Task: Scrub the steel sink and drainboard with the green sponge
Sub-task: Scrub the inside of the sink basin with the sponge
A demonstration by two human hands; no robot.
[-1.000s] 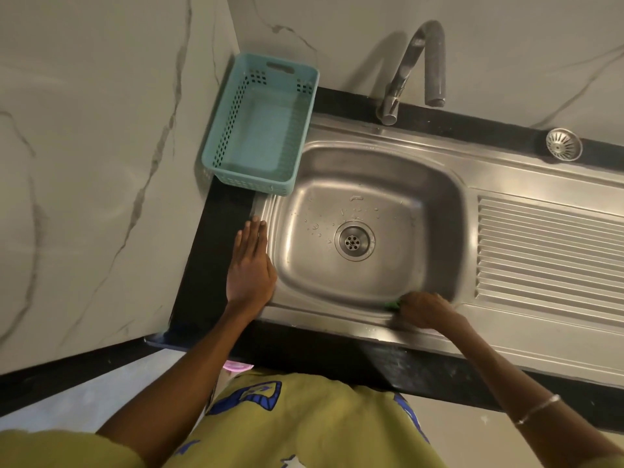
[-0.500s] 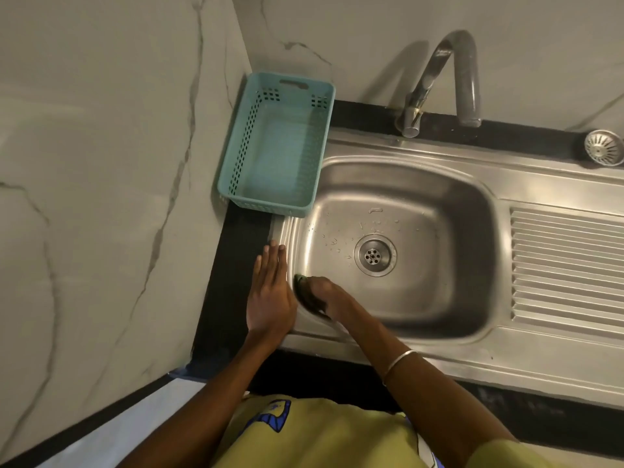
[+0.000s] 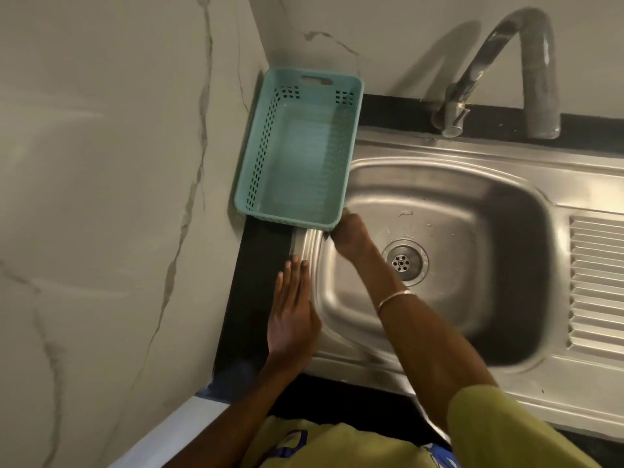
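Left hand (image 3: 293, 314) lies flat, fingers (image 3: 297, 271) straight and together, palm down. Right arm reaches forward across it, right hand (image 3: 349, 233) curled over, knuckles up, seemingly gripping something hidden beneath.

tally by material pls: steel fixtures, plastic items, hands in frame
Steel fixtures: 2, the sink and the tap
Plastic items: 1, the teal basket
Hands: 2, left hand flat on the sink's edge, right hand at the near-left basin wall by the basket; sponge not visible
Total: 5

Basket (image 3: 297, 157) left of sink (image 3: 472, 204).
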